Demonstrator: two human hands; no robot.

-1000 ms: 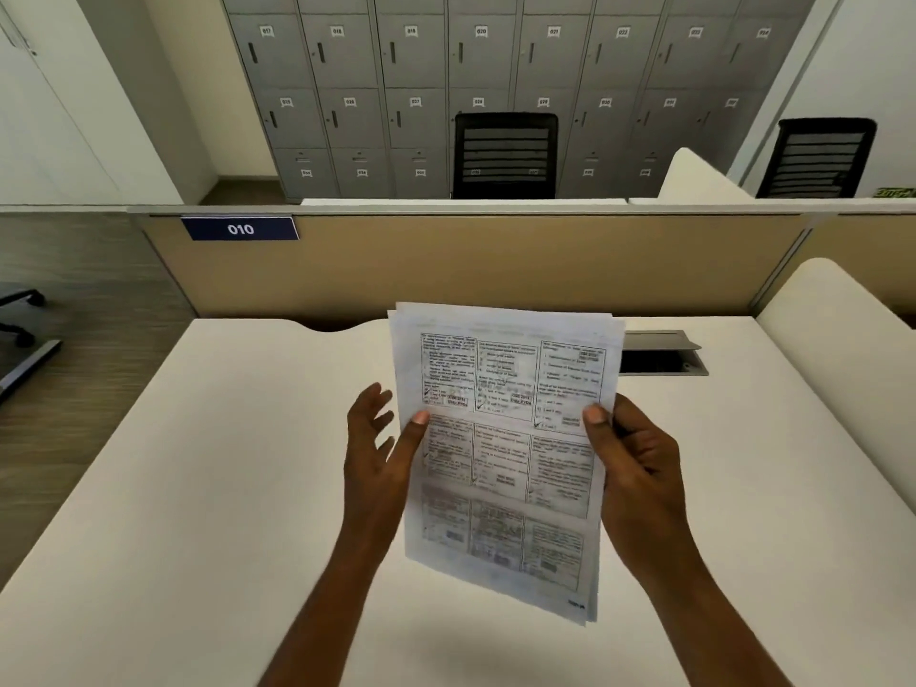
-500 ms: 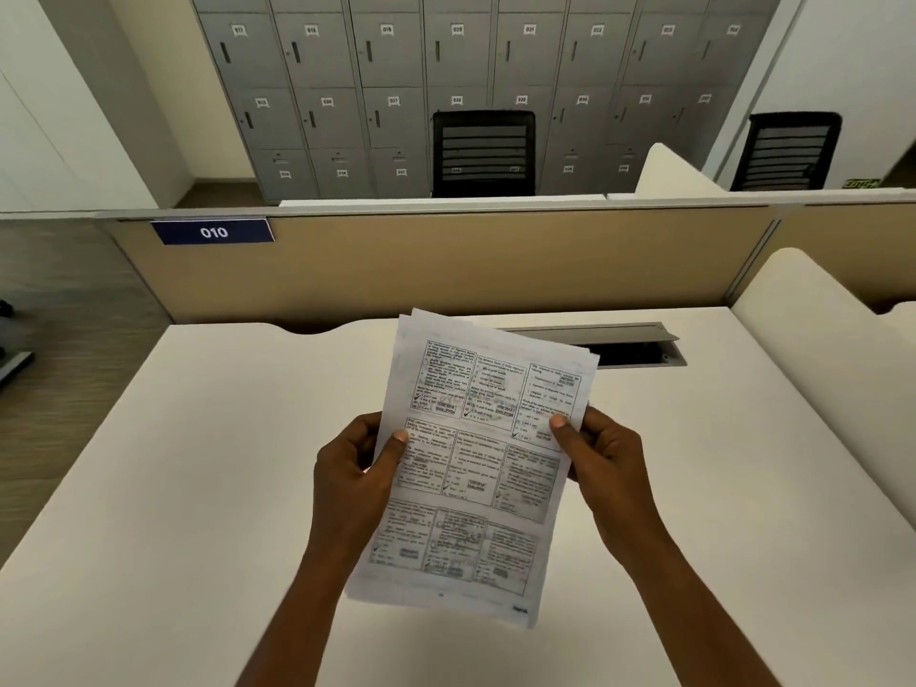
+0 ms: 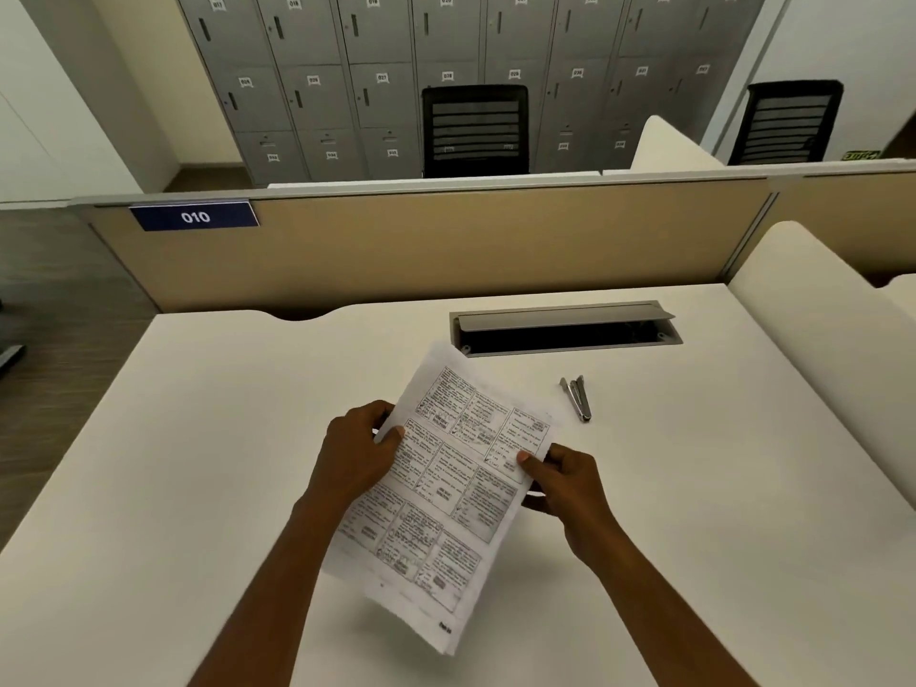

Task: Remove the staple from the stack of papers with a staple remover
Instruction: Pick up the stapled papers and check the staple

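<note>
Removal not yet started, in my judgement: I hold the stack of papers (image 3: 446, 488) above the desk (image 3: 198, 438), left hand (image 3: 354, 453) and right hand (image 3: 565, 480) fingers clamped on its side edges, staple remover (image 3: 576, 396) lying untouched at two o'clock, staple not discernible.

Before you lies a white desk (image 3: 198, 438), an open cable hatch (image 3: 565, 334) at its far side. Beyond stands a beige partition (image 3: 446, 255) with a blue 010 plate (image 3: 194, 217) at its left. Farther off you see grey numbered lockers (image 3: 376, 37), two black mesh chairs (image 3: 475, 131), and brown wood floor (image 3: 49, 290) left.
</note>
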